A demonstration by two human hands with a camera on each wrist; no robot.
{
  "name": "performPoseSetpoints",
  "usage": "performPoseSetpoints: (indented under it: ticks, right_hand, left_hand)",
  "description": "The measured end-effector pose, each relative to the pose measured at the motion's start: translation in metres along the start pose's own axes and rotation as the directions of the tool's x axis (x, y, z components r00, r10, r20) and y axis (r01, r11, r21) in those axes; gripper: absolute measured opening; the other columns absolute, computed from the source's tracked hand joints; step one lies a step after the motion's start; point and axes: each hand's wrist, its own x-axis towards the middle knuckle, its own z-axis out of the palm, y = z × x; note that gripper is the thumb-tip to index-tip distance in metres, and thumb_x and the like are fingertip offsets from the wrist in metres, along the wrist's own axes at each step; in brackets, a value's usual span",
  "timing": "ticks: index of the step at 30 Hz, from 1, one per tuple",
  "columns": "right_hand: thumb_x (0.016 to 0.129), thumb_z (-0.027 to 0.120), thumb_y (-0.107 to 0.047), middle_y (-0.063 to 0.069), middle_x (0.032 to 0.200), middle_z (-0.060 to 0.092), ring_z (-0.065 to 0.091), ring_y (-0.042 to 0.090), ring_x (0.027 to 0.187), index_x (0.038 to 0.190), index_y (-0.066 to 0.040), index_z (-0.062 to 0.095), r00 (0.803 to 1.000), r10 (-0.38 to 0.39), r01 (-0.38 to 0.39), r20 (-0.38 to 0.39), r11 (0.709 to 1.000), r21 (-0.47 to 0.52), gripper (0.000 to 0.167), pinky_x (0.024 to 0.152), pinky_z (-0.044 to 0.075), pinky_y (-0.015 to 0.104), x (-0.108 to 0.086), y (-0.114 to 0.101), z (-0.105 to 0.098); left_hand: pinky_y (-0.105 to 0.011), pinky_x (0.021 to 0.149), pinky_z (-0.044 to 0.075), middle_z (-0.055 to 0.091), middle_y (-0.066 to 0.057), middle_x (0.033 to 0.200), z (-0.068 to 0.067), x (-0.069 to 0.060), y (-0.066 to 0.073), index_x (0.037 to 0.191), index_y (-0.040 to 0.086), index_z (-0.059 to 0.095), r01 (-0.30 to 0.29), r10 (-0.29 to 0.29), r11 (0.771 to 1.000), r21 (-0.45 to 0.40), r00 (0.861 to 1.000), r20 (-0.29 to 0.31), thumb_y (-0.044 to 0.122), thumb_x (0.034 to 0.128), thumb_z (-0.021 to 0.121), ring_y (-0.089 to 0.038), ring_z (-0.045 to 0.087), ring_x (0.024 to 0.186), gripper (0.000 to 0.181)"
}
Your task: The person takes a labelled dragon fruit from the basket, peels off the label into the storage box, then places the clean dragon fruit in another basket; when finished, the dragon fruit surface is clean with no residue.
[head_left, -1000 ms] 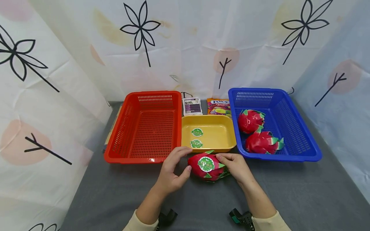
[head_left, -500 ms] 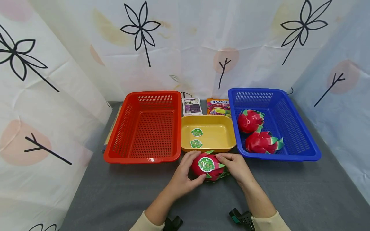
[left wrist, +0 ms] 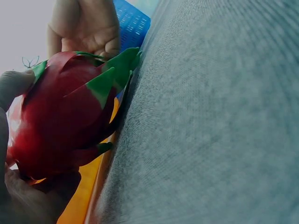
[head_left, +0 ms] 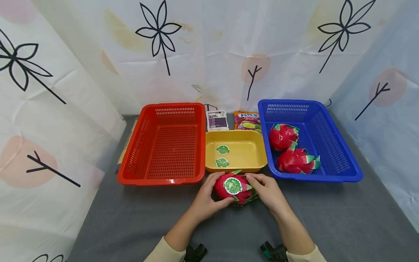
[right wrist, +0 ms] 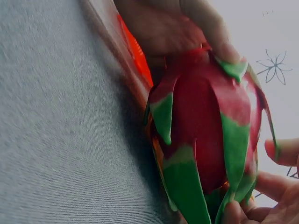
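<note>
A red dragon fruit (head_left: 240,196) with green scale tips and a round green-and-white sticker (head_left: 233,186) on its upper side lies on the table in front of the yellow tray. My left hand (head_left: 209,202) grips its left end, thumb on the near side and fingers over the far side. At the leafy right end, my right hand (head_left: 266,191) pinches the fruit's green tips; in the right wrist view those fingers (right wrist: 280,198) are at a green tip. From the left wrist the same dragon fruit (left wrist: 60,116) fills the left part, its sticker out of sight.
Behind the fruit stands the yellow tray (head_left: 252,156) with two similar stickers (head_left: 222,162). A red basket (head_left: 163,182) stands at left. The blue basket (head_left: 340,178) at right holds two dragon fruits (head_left: 298,160). A labelled white packet (head_left: 217,120) and candy bag (head_left: 247,121) lie behind.
My left hand has moved right and closed round the left end of the dragon fruit. My right hand stays at the leafy end, and the fruit has barely shifted.
</note>
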Motion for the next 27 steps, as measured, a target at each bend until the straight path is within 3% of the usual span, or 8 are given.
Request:
performPoseSetpoints:
  ticks: [4,7,11,15,19,22,27]
  right_hand:
    - [0.104,0.06,-0.036,0.016,0.138,0.06,0.052,0.032,0.129,0.14,-0.001,0.062,0.999,-0.045,0.045,-0.012,0.998,-0.044,0.05,0.107,0.044,0.055,-0.009,-0.002,-0.001]
    - [0.104,0.06,-0.035,0.015,0.141,0.057,0.049,0.032,0.131,0.141,-0.003,0.061,0.996,-0.092,0.09,-0.017,0.992,-0.087,0.049,0.108,0.043,0.056,-0.015,-0.004,-0.002]
    - [0.103,0.062,-0.033,0.011,0.14,0.056,0.046,0.03,0.133,0.136,-0.006,0.066,0.991,-0.132,0.126,-0.029,0.982,-0.141,0.042,0.104,0.045,0.054,-0.02,-0.008,-0.002]
    - [0.102,0.065,-0.029,0.01,0.136,0.057,0.046,0.03,0.132,0.128,-0.007,0.073,0.985,-0.169,0.158,-0.041,0.968,-0.193,0.035,0.102,0.047,0.055,-0.027,-0.013,-0.001]
    - [0.099,0.069,-0.023,0.011,0.126,0.059,0.046,0.031,0.125,0.121,-0.006,0.076,0.974,-0.215,0.19,-0.076,0.949,-0.251,0.029,0.102,0.045,0.056,-0.034,-0.02,0.002]
    - [0.097,0.072,-0.018,0.008,0.114,0.06,0.049,0.028,0.115,0.116,-0.007,0.079,0.965,-0.236,0.195,-0.112,0.936,-0.294,0.024,0.093,0.047,0.051,-0.037,-0.022,0.007]
    - [0.094,0.075,-0.016,0.002,0.101,0.063,0.057,0.023,0.096,0.113,-0.01,0.081,0.967,-0.216,0.171,-0.134,0.944,-0.283,0.021,0.078,0.052,0.035,-0.041,-0.021,0.014]
  left_hand:
    - [-0.05,0.099,0.052,0.05,-0.017,0.142,-0.004,-0.001,0.02,0.146,-0.003,0.046,0.024,-0.024,1.0,-0.005,1.0,-0.008,0.006,0.079,0.085,-0.029,0.05,0.128,0.078]
    - [-0.047,0.098,0.054,0.052,-0.016,0.139,-0.007,-0.002,0.029,0.144,-0.002,0.049,0.006,-0.006,1.0,-0.012,1.0,-0.025,0.009,0.0795,0.086,-0.029,0.051,0.125,0.075]
    - [-0.047,0.097,0.055,0.054,-0.015,0.137,-0.006,-0.004,0.031,0.141,-0.003,0.051,-0.034,0.033,0.999,-0.015,0.998,-0.048,0.01,0.0793,0.087,-0.032,0.052,0.123,0.073]
    - [-0.05,0.098,0.053,0.054,-0.019,0.138,-0.006,-0.004,0.031,0.141,-0.006,0.05,-0.035,0.034,0.999,-0.019,0.998,-0.047,0.006,0.079,0.086,-0.032,0.052,0.125,0.073]
    - [-0.047,0.099,0.053,0.054,-0.009,0.14,-0.002,-0.002,0.007,0.144,0.004,0.052,-0.05,0.049,0.999,-0.01,0.997,-0.062,0.011,0.0786,0.088,-0.025,0.052,0.127,0.075]
    - [-0.041,0.098,0.054,0.054,-0.001,0.139,0.002,0.0,-0.011,0.144,0.011,0.053,-0.056,0.057,0.998,0.011,0.995,-0.084,0.018,0.0787,0.09,-0.019,0.052,0.126,0.075]
    - [-0.038,0.098,0.054,0.056,0.0,0.135,0.003,0.0,-0.011,0.141,0.008,0.052,-0.025,0.027,1.0,0.017,0.993,-0.118,0.023,0.079,0.09,-0.019,0.054,0.123,0.075]
